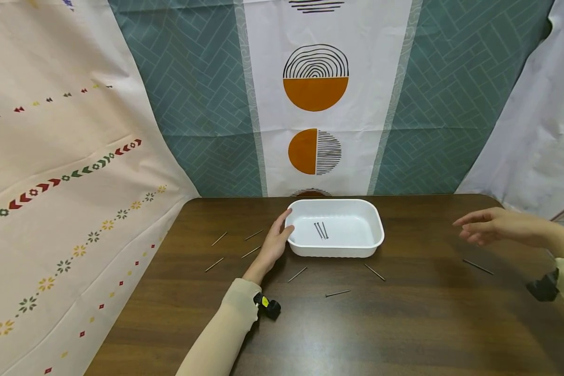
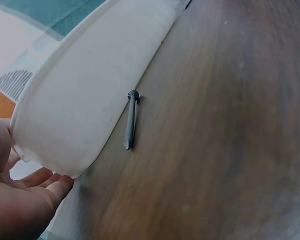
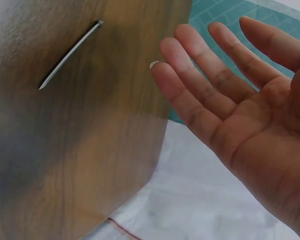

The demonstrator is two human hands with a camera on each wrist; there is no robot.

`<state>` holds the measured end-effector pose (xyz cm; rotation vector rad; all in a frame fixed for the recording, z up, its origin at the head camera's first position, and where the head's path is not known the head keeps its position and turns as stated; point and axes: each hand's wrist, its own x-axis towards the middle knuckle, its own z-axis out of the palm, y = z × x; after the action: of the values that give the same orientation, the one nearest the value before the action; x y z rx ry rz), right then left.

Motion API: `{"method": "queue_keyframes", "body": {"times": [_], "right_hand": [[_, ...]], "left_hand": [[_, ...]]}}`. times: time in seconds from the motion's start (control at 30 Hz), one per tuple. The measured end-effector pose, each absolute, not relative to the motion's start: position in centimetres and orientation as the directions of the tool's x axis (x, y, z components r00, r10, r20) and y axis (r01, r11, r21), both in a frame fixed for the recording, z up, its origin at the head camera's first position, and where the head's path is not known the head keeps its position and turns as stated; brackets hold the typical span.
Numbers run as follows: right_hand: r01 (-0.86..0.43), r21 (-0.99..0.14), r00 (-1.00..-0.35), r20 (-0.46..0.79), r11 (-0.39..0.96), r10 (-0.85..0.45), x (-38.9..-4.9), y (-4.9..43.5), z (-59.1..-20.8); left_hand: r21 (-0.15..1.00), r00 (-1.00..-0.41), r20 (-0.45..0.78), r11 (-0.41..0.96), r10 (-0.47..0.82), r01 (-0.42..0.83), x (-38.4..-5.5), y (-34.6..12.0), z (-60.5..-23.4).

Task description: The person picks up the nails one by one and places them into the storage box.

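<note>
My left hand (image 1: pixel 271 246) grips the left end of a white plastic tray (image 1: pixel 335 251). In the left wrist view the tray (image 2: pixel 85 85) has its wall beside my fingers (image 2: pixel 60 189), which touch its end. A few dark metal nails (image 1: pixel 320 231) lie together on the tray's floor. Off to the right, my right hand (image 1: pixel 495 228) hovers over the table with nothing in it. The right wrist view shows that hand (image 3: pixel 240 105) palm up to the camera, fingers spread and slightly bent. Nearest to it is a single nail (image 1: pixel 478 267) on the wood, apart from the fingers.
More nails lie scattered on the brown wooden table (image 1: pixel 404 324): several left of the tray, such as one nail (image 1: pixel 219 239), and others in front of it, including a nail (image 1: pixel 375 272). Patterned cloth (image 1: pixel 197 94) hangs behind the table and at both sides.
</note>
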<state>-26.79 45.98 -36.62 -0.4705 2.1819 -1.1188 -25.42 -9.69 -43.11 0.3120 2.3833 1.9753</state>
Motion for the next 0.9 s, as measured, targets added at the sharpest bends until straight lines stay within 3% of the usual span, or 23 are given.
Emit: {"method": "queue_keyframes", "body": {"times": [0.23,0.57,0.9], "right_hand": [[0.002,-0.81,-0.672,-0.436,0.587,-0.599,-26.8,46.5,-37.7],[0.005,-0.856,-0.629,-0.405,0.518,-0.664,-26.6,47.4,-38.9],[-0.031,-0.885,-0.646,-0.337,0.464,-0.685,-26.1,47.9,-40.8]], "left_hand": [[0.975,-0.977,0.118,0.166,0.178,0.148,-25.4,-9.7,-43.1],[0.976,-0.979,0.121,0.159,0.163,0.147,-25.4,-9.6,-43.3],[0.974,-0.981,0.124,0.171,0.152,0.149,-26.1,-9.5,-44.2]]}}
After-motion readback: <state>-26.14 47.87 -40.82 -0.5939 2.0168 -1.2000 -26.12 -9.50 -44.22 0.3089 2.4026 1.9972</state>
